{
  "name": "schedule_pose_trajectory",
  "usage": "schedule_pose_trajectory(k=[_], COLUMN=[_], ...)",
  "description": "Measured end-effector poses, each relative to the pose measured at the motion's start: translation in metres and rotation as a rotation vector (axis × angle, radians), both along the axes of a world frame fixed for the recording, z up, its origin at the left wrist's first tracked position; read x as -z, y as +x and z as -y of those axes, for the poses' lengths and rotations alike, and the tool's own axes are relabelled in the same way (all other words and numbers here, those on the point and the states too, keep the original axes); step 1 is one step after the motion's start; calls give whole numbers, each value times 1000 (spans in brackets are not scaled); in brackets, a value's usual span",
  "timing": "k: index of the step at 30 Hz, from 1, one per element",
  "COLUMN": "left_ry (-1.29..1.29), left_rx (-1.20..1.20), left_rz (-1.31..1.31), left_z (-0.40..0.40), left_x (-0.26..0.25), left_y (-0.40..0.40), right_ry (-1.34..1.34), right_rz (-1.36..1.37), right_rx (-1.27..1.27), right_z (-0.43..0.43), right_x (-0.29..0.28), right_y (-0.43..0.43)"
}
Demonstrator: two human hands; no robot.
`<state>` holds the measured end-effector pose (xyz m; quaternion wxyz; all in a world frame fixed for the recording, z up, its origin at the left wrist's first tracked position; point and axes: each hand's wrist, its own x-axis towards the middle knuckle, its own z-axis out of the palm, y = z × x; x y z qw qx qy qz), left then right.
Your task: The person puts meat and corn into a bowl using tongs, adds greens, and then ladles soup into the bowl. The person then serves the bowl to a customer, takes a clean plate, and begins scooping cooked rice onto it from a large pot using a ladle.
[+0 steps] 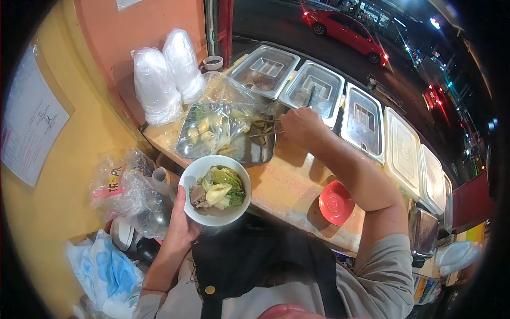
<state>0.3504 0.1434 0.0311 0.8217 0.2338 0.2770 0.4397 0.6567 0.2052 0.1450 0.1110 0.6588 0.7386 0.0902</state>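
Observation:
In my left hand [184, 219] is a white bowl [216, 221], held in front of my apron with the thumb at its rim. The bowl contains a piece of meat [199, 197], leafy greens [229, 179] and a pale yellow piece of food [218, 193]. My right hand [303, 127] grips metal tongs [312, 97], whose tips reach over the right side of a metal tray [255, 155]. Thin strips of vegetable [263, 137] lie beneath the tips. Clear plastic film [235, 95] drapes over the tray's left part, above greens and yellowish pieces [205, 125].
A red dish [336, 203] sits on the wooden counter [275, 185]. Along the far edge stand several lidded containers [362, 119]. Two plastic-wrapped white stacks [157, 87] stand by the wall. Plastic bags [127, 187] and a blue-white cloth [105, 271] lie at left. Beyond is a street with a red car [346, 30].

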Motion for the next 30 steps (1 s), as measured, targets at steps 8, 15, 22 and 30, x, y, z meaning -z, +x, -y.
schedule_pose_trajectory(k=[8, 15, 22, 30], left_ry=[-42, -54, -19, 15], left_rx=[-19, -35, -10, 84], left_rz=[71, 53, -66, -1], left_z=[-2, -2, -1, -4], left_x=[6, 1, -9, 0], left_y=[-6, -6, 5, 12], right_ry=[15, -50, -14, -66], right_rz=[-57, 12, -357, -396], right_rx=[-42, -7, -115, -328], right_z=[-18, 15, 70, 70], right_x=[27, 1, -71, -58], right_y=[-3, 22, -11, -34])
